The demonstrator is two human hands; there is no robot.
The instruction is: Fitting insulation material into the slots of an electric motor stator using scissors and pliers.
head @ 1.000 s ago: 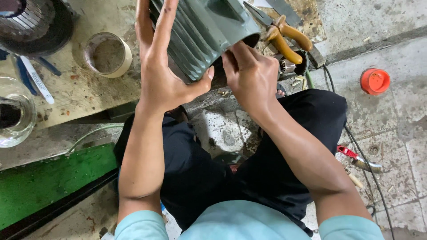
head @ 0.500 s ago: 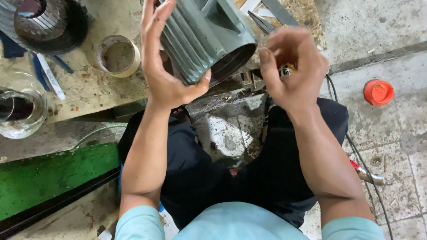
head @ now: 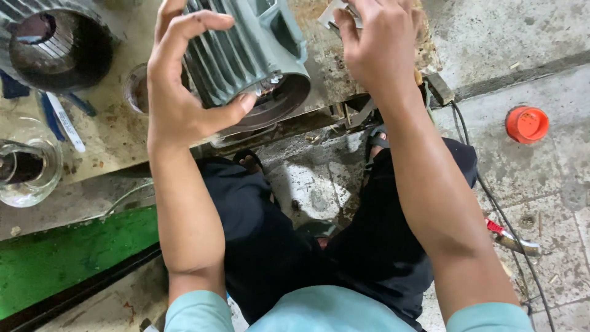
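The left hand point(head: 184, 92) cups the near end of a grey-green finned motor housing point(head: 246, 52), which lies on its side at the near edge of a stained, low worktop point(head: 110, 132). The fingers curl over the ribbed top while the thumb presses just under the open rim, so the hand is spread wide around the shell and steadies it. The housing's dark round opening faces the person and overhangs the worktop's near edge a little.

The right hand point(head: 381, 43) is raised just beside the housing, at the worktop's near right corner, with its fingers loosely bent around something pale and flat; only a corner of it shows, so I cannot tell what it is or how firmly it is gripped.

Judging by this, the step in hand is bracing the housing with 1 hand while the other fetches a part or tool. The next move seems to call for a firm left grip, since the round shell could roll, and for bringing the right hand squarely to the open end.

Toward the far left corner stands a second stator point(head: 55, 46), its bore dark. A clear glass jar point(head: 27, 166) sits at the left edge, and a small round container point(head: 136, 89) shows just behind the left wrist. On the concrete floor lies an orange cap point(head: 527, 123).
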